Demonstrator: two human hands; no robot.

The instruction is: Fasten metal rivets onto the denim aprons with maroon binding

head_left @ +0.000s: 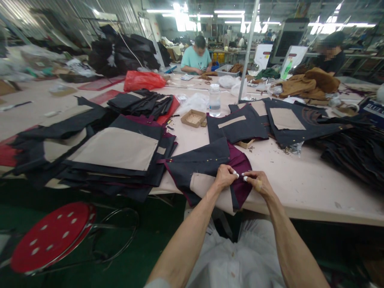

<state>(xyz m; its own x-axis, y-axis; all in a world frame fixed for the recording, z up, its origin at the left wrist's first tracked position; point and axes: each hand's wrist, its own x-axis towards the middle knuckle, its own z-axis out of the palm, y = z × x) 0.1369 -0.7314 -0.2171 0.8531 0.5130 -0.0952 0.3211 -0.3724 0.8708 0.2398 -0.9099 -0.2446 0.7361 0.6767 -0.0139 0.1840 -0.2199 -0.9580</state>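
Note:
A dark grey garment piece [204, 158] with purple lining and a beige patch lies in front of me, hanging partly over the table's front edge. Small metal dots run along its seam. My left hand [225, 176] is closed, pinching the piece at its purple side. Close beside it, my right hand [258, 181] is also closed, thumb and finger pressed together at the purple lining [244, 190]. Whatever it pinches is too small to make out. White coverings wrap fingertips on both hands.
Stacked garment pieces [117, 148] lie left, more dark pieces [288, 120] right. Behind are a cardboard box of small parts [193, 118], a clear bottle [214, 100] and a metal pole [248, 52]. A red stool [54, 236] stands lower left. Two people work across the table.

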